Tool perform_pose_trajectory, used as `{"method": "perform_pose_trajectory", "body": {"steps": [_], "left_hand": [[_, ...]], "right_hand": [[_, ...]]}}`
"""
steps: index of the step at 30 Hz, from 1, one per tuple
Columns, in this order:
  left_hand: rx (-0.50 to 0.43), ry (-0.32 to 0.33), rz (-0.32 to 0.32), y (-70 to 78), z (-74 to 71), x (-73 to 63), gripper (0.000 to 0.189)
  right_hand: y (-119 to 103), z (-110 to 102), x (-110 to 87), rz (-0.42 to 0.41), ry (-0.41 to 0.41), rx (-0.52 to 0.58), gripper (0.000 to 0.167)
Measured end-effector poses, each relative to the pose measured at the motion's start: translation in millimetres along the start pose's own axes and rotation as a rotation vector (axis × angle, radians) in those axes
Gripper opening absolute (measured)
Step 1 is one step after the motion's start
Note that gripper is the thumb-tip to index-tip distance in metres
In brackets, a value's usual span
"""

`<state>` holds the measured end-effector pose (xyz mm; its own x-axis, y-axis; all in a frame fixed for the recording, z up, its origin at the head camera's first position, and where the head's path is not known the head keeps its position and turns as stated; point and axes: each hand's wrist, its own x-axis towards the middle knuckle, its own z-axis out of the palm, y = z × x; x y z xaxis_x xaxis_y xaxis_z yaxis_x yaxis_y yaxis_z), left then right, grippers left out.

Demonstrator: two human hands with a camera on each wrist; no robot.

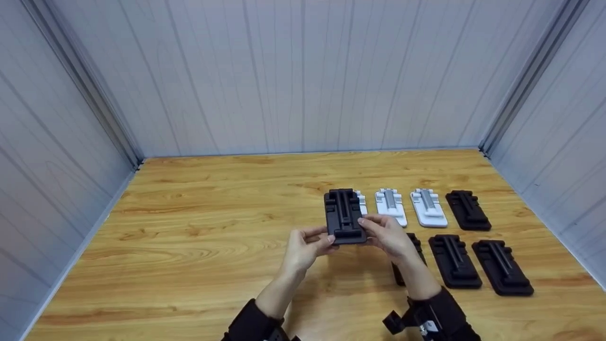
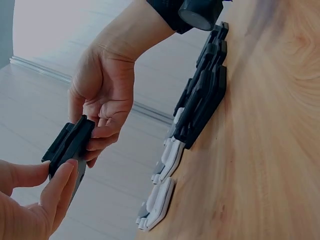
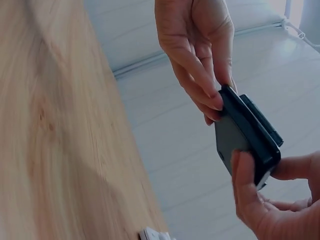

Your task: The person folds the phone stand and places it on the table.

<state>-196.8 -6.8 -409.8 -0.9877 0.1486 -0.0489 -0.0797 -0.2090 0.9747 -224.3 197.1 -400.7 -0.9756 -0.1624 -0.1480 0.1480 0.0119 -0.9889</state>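
A folded black phone stand (image 1: pixel 344 215) is held up above the table, its hinged arm side facing the head camera. My left hand (image 1: pixel 303 251) pinches its lower left edge between thumb and fingers. On the opposite edge, my right hand (image 1: pixel 390 237) grips it the same way. The left wrist view shows the stand (image 2: pixel 70 145) nearly edge-on, with the left hand (image 2: pixel 30 210) below and the right hand (image 2: pixel 107 95) above. Its flat back is visible in the right wrist view, between the left hand (image 3: pixel 197 55) and the right hand (image 3: pixel 265 205).
On the wooden table (image 1: pixel 189 227), three white phone stands (image 1: pixel 428 208) and a black one (image 1: pixel 468 210) form a back row at right. Nearer are three black stands (image 1: pixel 455 260), one partly behind my right arm. Panel walls (image 1: pixel 303 76) enclose the table's back and sides.
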Motion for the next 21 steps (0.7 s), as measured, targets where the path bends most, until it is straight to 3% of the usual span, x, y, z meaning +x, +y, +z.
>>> {"method": "perform_pose_trajectory", "body": {"steps": [6, 12, 21], "left_hand": [[0.022, 0.017, -0.041, -12.2, 0.6, -0.2, 0.037], [0.099, 0.026, -0.079, -26.1, 4.9, -0.6, 0.037], [0.149, 0.044, -0.128, -48.3, 16.4, -4.5, 0.028]], "right_hand": [[-0.9, -5.5, 0.6, -0.049, 0.067, -0.216, 0.046], [-0.6, -16.1, 2.1, -0.121, 0.179, -0.334, 0.043], [-4.7, -37.8, 0.2, -0.219, 0.240, -0.620, 0.042]]}}
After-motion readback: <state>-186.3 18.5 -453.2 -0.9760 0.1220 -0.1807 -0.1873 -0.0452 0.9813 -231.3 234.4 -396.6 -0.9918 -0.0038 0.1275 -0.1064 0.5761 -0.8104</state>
